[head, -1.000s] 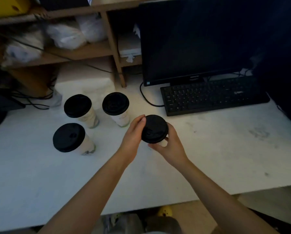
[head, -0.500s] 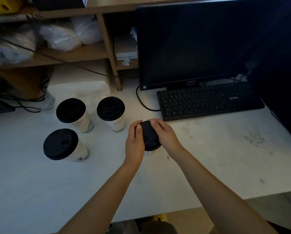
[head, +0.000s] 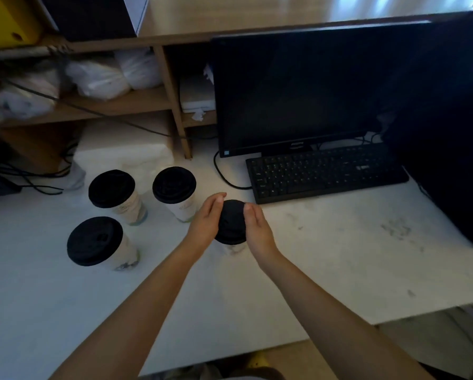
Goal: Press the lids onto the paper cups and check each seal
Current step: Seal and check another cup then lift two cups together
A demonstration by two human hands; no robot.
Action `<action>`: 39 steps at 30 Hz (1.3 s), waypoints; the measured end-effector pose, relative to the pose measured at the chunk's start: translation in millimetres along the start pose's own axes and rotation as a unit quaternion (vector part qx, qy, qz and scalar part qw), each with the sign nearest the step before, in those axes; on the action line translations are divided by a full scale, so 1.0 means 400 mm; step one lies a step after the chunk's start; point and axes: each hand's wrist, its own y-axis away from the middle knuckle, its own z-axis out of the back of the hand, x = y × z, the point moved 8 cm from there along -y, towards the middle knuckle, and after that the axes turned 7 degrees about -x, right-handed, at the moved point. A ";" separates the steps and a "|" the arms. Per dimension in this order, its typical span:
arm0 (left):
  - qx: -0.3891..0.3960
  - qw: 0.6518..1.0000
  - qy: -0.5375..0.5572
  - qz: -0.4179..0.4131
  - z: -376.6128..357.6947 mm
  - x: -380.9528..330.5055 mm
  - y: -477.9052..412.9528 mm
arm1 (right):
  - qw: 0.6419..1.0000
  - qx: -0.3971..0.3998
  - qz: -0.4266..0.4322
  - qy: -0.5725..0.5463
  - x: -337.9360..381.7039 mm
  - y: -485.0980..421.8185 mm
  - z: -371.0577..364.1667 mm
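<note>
Here the left grip (head: pixel 205 223) and right grip (head: pixel 257 229) curl round the lid (head: pixel 231 222) on a cup (head: pixel 232 246) standing mid-bench (head: pixel 339 256), toward the far edge. The paper is probably light and easily crushed, so press at the stiffer rim.

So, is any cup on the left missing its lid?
No, the front cup, back-left cup and back-right cup are each capped in black.
</note>
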 end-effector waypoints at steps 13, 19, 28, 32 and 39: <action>0.024 0.985 -0.152 -0.082 0.049 -0.060 -0.076 | 0.995 -0.033 -0.017 0.088 -0.013 0.071 0.007; -0.041 0.988 -0.148 -0.031 0.043 0.003 0.006 | 0.989 0.022 0.046 0.140 0.037 -0.020 -0.045; -0.065 0.987 -0.127 -0.067 0.022 -0.001 0.015 | 0.996 0.025 0.055 0.065 0.025 -0.039 -0.054; 0.016 0.986 -0.135 -0.094 0.002 -0.027 0.003 | 1.000 -0.008 0.020 0.004 0.014 0.003 -0.030; 0.084 0.874 -0.402 -0.259 -0.042 -0.102 -0.004 | 0.998 0.022 0.018 -0.057 -0.106 0.104 0.043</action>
